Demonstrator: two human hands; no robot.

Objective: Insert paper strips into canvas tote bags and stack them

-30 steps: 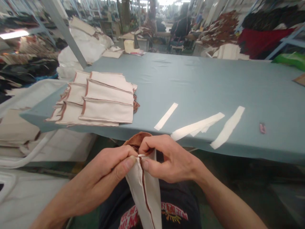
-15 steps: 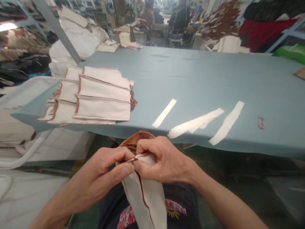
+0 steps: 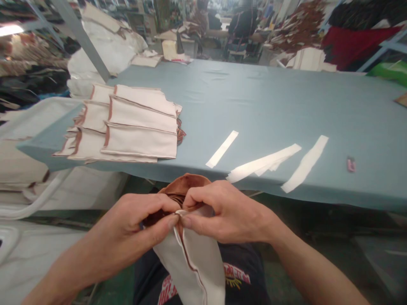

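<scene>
Between my hands is a sewn piece [image 3: 203,262], cream-coloured with a brown seam running down its middle and a brown part at its far end. My left hand [image 3: 140,224] pinches the edge by the seam between thumb and forefinger. Close against it, my right hand [image 3: 216,209] grips the other side of the seam in the same way. The piece hangs down over my lap, in front of the table edge. My fingers hide the exact spot where the two sides meet.
Stacked cream pieces with brown edging [image 3: 140,140] lie on the blue-green table [image 3: 254,106] at left. Several white strips [image 3: 305,165] and a small pink object [image 3: 351,164] lie to the right. A white-framed cart [image 3: 41,203] stands left. A person [image 3: 243,25] sits far back.
The near part of the cream piece has spread wider, and its seam gapes more below my fingertips. Both hands keep their pinch. The view has shifted slightly.
</scene>
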